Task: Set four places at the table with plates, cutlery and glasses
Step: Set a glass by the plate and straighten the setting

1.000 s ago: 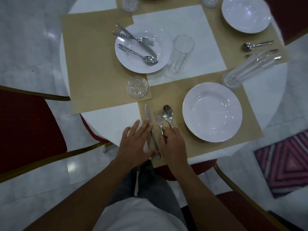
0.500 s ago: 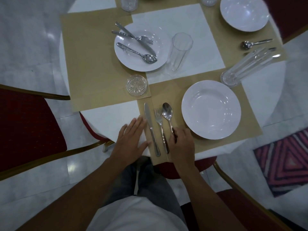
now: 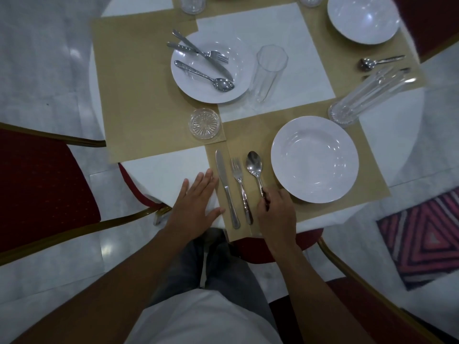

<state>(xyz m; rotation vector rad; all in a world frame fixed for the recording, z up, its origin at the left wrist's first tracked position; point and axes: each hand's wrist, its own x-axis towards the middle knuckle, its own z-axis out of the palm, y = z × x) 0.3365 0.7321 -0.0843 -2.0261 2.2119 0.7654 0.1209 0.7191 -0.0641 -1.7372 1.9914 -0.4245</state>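
Note:
On the near tan placemat (image 3: 367, 184) a knife (image 3: 224, 184), fork (image 3: 239, 187) and spoon (image 3: 254, 167) lie side by side, left of a white plate (image 3: 314, 158). My right hand (image 3: 277, 212) pinches the spoon's handle end. My left hand (image 3: 196, 203) rests flat and open on the table just left of the knife. A second plate (image 3: 238, 40) farther back carries a knife, fork and spoon. A third plate (image 3: 362, 17) sits far right, with a spoon (image 3: 380, 62) near it. Tall glasses stand at centre (image 3: 269, 73) and right (image 3: 367, 95).
A small clear glass (image 3: 205, 123) sits between the two nearer placemats. More glasses (image 3: 192, 3) show at the top edge. Red chairs with gold frames stand at left (image 3: 37, 184) and bottom right (image 3: 372, 309). A patterned rug (image 3: 422, 237) lies on the floor at right.
My right hand shifted right from the fork to the spoon's handle. My left hand slid left off the knife and now lies beside it. The cutlery now lies spaced apart.

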